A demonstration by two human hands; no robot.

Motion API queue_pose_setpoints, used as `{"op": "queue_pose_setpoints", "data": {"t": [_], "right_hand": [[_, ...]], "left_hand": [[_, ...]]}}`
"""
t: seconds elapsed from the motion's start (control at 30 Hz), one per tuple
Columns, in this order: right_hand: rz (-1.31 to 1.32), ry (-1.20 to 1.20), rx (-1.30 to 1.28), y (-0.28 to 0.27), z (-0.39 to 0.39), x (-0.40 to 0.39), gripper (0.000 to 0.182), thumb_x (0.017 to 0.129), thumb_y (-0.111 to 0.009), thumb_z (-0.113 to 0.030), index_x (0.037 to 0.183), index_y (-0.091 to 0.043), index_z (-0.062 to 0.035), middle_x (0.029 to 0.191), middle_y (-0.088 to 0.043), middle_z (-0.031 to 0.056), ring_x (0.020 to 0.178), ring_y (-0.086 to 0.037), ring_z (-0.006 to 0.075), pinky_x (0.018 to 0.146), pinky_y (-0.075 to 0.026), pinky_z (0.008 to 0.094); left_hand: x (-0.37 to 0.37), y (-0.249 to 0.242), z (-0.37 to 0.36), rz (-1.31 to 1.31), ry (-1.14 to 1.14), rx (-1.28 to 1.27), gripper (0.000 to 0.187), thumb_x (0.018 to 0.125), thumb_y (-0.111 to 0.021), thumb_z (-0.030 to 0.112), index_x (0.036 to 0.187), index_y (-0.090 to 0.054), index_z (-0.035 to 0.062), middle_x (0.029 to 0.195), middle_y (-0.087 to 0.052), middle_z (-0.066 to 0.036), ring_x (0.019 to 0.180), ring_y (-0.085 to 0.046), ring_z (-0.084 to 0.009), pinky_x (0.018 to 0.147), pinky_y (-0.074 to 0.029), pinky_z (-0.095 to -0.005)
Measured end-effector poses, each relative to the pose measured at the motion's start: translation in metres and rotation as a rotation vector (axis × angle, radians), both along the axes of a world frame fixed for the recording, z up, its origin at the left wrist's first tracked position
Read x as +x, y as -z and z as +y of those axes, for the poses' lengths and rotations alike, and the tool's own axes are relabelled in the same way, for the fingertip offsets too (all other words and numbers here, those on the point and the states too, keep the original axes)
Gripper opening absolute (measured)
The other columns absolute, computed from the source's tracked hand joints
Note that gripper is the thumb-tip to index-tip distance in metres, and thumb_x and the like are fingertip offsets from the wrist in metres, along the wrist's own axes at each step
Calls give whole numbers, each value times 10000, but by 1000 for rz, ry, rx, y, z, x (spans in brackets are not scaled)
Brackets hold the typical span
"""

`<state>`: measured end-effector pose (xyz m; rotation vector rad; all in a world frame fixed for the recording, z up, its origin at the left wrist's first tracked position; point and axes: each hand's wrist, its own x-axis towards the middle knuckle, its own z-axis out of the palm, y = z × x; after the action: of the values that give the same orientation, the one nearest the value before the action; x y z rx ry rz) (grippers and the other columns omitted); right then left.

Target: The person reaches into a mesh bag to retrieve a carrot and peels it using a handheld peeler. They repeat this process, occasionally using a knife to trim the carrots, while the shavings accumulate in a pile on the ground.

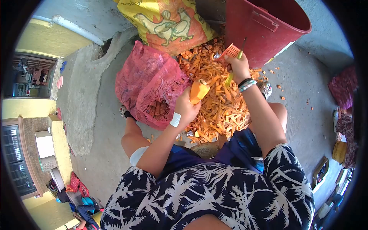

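My left hand (186, 107) is wrapped round a peeled orange carrot (199, 91), its cut top pointing up and to the right. In my right hand (239, 68) are a red slotted peeler (230, 51) and a knife with a yellow-green handle (229, 79); the fingers are closed on both, apart from the carrot. Beneath and between the hands lies a big heap of orange peelings (220, 111). To the left, a pink mesh sack (149, 76) stands open, with unpeeled carrots (158, 109) inside.
A yellow and orange sack (168, 23) and a large red bin (255, 34) stand behind the heap. Carrot ends (283, 98) are scattered on the concrete floor (303, 126). Another mesh sack (344, 87) is at the far right. Part of a person (86, 214) shows at lower left.
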<state>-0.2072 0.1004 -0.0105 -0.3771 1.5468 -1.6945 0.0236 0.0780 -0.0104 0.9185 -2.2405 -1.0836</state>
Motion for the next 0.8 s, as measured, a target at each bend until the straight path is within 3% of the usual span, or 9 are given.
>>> {"op": "queue_pose_setpoints", "data": {"t": [0.03, 0.1, 0.17, 0.27, 0.37, 0.4, 0.43, 0.5, 0.8], "right_hand": [[5, -3, -1, -3, 4, 5, 340, 766, -595, 28, 1084, -477, 16, 931, -591, 97, 771, -598, 142, 607, -509, 233], [-47, -101, -131, -42, 11, 50, 208, 785, -597, -10, 968, -498, -17, 750, -605, 61, 500, -529, 78, 407, -409, 183], [-238, 59, -111, -11, 1, 51, 185, 790, -594, -17, 948, -497, -18, 700, -594, 53, 465, -504, 81, 387, -402, 191], [44, 159, 87, 15, -2, -11, 292, 774, -604, 2, 1039, -480, 12, 897, -593, 75, 766, -580, 136, 633, -475, 249], [304, -62, 3, -3, 5, 2, 258, 794, -593, -27, 1034, -503, -4, 858, -616, 86, 747, -584, 138, 640, -473, 260], [648, -209, 59, 4, 8, 6, 231, 807, -585, -62, 1024, -521, -14, 899, -622, 117, 751, -606, 170, 630, -487, 292], [622, -394, -31, 13, 12, 14, 229, 807, -585, -104, 1012, -529, -18, 847, -632, 153, 706, -630, 228, 606, -499, 335], [1013, -552, 14, -21, 31, 41, 225, 783, -588, -121, 982, -531, -33, 732, -615, 178, 638, -616, 314, 572, -489, 394], [1194, -702, 65, -37, 46, 66, 196, 757, -620, -178, 881, -532, -54, 653, -560, 185, 638, -558, 374, 538, -431, 433]], "left_hand": [[-1, 0, -3, 5, -3, -1, 309, 687, -603, 57, 975, -506, 6, 780, -596, -206, 756, -587, -379, 630, -466, -391], [0, -1, -8, 12, -12, -47, 292, 695, -597, 53, 969, -507, 6, 764, -597, -196, 758, -590, -374, 618, -468, -386], [2, -4, -8, -18, 13, -32, 287, 695, -602, 47, 965, -513, 8, 781, -597, -197, 773, -591, -373, 626, -473, -381], [0, -7, -12, 126, 155, -120, 307, 690, -620, 47, 978, -518, 18, 796, -599, -186, 772, -602, -355, 632, -477, -363], [5, -14, -12, 224, 7, 152, 326, 707, -660, 82, 995, -522, 14, 835, -601, -71, 766, -593, -195, 701, -457, -297], [8, -15, -14, 205, -21, 297, 327, 707, -672, 91, 985, -521, 9, 865, -580, -42, 783, -555, -145, 721, -442, -278], [10, -9, -18, 208, -26, 297, 327, 707, -672, 91, 985, -521, 9, 865, -580, -42, 783, -555, -145, 721, -442, -278], [13, 13, -30, 235, -36, 504, 328, 696, -666, 77, 980, -518, 7, 855, -577, -45, 764, -554, -137, 709, -442, -277], [-1, -6, -25, 25, -111, 234, 318, 643, -688, 117, 934, -599, 24, 827, -646, -88, 759, -628, -190, 675, -470, -288]]}}
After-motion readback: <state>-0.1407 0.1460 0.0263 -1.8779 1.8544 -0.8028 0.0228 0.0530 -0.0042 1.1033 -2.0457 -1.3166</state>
